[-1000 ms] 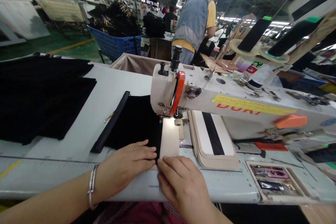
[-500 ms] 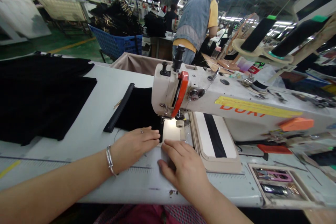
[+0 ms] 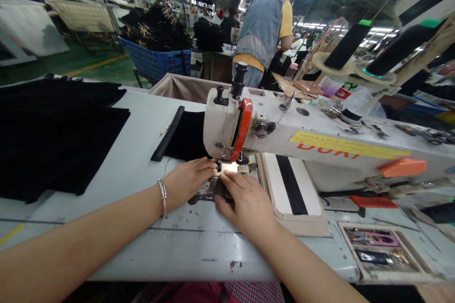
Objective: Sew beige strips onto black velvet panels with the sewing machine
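Note:
A black fabric piece [image 3: 188, 137] lies under the head of a white sewing machine [image 3: 227, 118]. Along its left side runs a black strip [image 3: 168, 133], with a small gold-coloured metal piece [image 3: 164, 130] beside it. My left hand [image 3: 188, 181] rests palm down at the fabric's near edge, fingers stretched out and close to the presser foot [image 3: 219, 166]. Just right of the needle area, my right hand [image 3: 247, 199] lies with extended fingers on a lit pale surface [image 3: 229, 167], its thumb apart. What lies beneath the fingertips is hidden.
Dark fabric pieces [image 3: 53, 137] are stacked at left. A pale panel with a black stripe [image 3: 295, 189] lies under the machine arm. A tool tray [image 3: 384, 251] is set at front right. Beyond the table are a blue basket [image 3: 156, 59] and a person in a denim vest [image 3: 261, 28].
Both hands have moved forward, away from me, and the black fabric has slid the same way under the machine head. More of the metal plate now shows near the hands.

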The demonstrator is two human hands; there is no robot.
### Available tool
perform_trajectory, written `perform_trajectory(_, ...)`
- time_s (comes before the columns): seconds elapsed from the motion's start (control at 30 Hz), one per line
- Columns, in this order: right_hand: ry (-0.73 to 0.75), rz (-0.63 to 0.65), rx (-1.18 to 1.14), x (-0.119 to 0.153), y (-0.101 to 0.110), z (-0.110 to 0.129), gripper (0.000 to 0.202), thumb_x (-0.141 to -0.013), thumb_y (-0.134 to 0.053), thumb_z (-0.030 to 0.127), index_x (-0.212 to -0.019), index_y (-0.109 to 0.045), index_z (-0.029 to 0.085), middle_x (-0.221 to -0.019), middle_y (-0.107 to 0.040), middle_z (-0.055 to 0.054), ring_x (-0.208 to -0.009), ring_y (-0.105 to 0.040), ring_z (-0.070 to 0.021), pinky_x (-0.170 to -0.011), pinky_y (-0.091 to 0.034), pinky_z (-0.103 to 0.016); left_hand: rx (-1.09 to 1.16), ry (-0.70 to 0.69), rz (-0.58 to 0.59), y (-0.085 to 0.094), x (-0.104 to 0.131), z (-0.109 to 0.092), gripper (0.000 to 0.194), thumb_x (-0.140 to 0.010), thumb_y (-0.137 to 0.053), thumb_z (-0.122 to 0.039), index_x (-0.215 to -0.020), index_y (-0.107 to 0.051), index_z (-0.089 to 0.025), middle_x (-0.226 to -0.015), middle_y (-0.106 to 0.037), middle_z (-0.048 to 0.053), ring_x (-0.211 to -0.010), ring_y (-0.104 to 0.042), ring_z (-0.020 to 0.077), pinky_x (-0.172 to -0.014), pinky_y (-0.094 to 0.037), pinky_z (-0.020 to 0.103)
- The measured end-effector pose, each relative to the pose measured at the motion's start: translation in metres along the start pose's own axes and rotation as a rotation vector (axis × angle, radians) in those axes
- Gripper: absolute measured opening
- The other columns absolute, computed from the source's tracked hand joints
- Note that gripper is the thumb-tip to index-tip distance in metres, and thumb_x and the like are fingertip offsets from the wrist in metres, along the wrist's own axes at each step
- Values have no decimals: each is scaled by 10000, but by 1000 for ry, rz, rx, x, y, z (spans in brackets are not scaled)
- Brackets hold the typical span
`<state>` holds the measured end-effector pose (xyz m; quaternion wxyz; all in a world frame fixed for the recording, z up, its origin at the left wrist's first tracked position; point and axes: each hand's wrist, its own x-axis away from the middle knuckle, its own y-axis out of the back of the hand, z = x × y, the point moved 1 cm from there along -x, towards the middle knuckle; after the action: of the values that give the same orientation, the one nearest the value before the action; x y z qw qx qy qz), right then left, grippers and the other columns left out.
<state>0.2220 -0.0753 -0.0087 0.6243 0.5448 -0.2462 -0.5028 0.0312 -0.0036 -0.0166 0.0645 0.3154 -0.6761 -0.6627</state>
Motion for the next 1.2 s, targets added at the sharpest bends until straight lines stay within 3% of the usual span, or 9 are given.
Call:
perform_trajectory(0.3,-33,-31,49,-3,-6,0,500,-918,-593,404,-1351,-546,158,-1252,-614,-104,-1110,-537,-276,-994,-416,-424,-31,29,-69,-1,-11,4,347,-856,-458,20,-1059,-687,-142,-1079,-712,65,-1129,-618,181,-1061,-481,309)
perform_trajectory(0.67,-13,-55,20,1,-7,4,477,-910,-591,349,-1351,-543,173,-1280,-597,-99,-1127,-523,-276,-993,-415,-422,0,35,-98,-9,-4,10,319,-843,-481,10,-998,-696,-168,-1086,-712,57,-1080,-639,175,-1024,-507,311)
perform_trajectory(0.93,-18,-74,16,3,-9,6,498,-921,-570,312,-1389,-501,155,-1281,-575,-115,-1180,-486,-281,-1029,-395,-438,112,137,-194,-12,0,11,237,-914,-503,-130,-1044,-698,-165,-1102,-711,59,-1072,-642,180,-1005,-519,338)
perform_trajectory(1.07,-63,-124,-4,4,-7,6,409,-916,-560,251,-1318,-551,178,-1195,-579,-112,-1135,-497,-281,-1001,-421,-433,58,156,-165,-2,-3,7,186,-944,-535,-215,-983,-712,-178,-1075,-689,79,-1058,-612,215,-990,-496,392)
perform_trajectory(1.2,-41,-139,-24,2,-12,5,296,-915,-533,177,-1199,-616,189,-1053,-601,-90,-1022,-538,-260,-934,-461,-421,-27,235,-99,0,-19,24,195,-925,-529,-159,-888,-720,-163,-933,-691,109,-961,-615,255,-903,-487,427)
